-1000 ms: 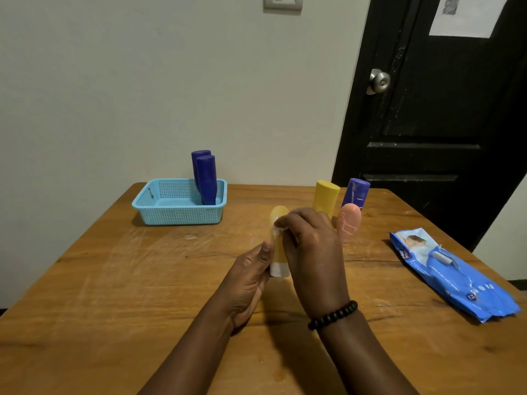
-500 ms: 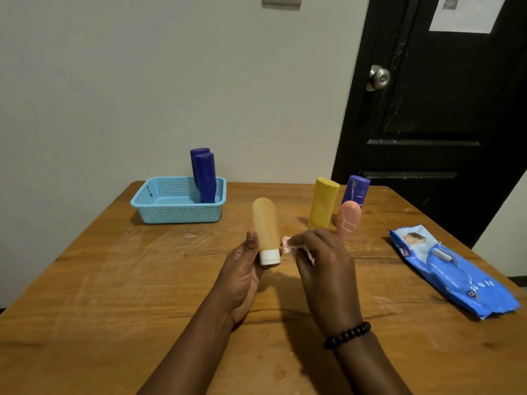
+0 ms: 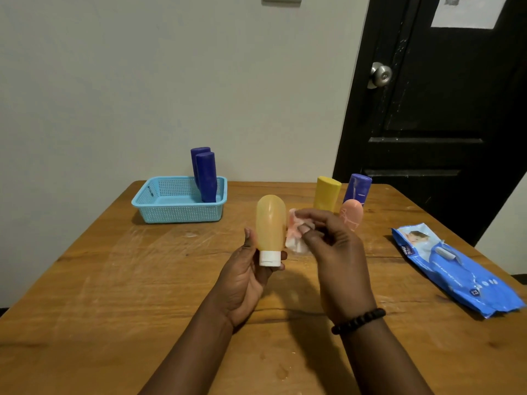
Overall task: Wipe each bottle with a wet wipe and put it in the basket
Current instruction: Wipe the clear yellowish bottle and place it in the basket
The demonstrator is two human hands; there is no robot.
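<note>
We hold the orange bottle (image 3: 270, 223) upright, cap end down, in the left hand (image 3: 247, 276), with thumb and fingers curled round its white cap (image 3: 269, 258) above the desk (image 3: 114, 295). The right hand (image 3: 333, 252) sits just to the right of the bottle, its fingers pinching a crumpled wet wipe (image 3: 295, 238); we cannot tell whether the wipe touches the bottle's side. A black bead bracelet (image 3: 358, 320) circles the right wrist.

Beyond the right hand stand three bottles close together: a yellow bottle (image 3: 326, 193), a purple bottle (image 3: 358, 188) and a pink bottle (image 3: 352, 213). Beyond and to the left of the left hand sits the blue basket (image 3: 159, 206), containing two dark blue bottles (image 3: 205, 175) that lean against its far right corner. Well to the right of the right hand lies the blue wipes pack (image 3: 456, 266), flat on the desk.
</note>
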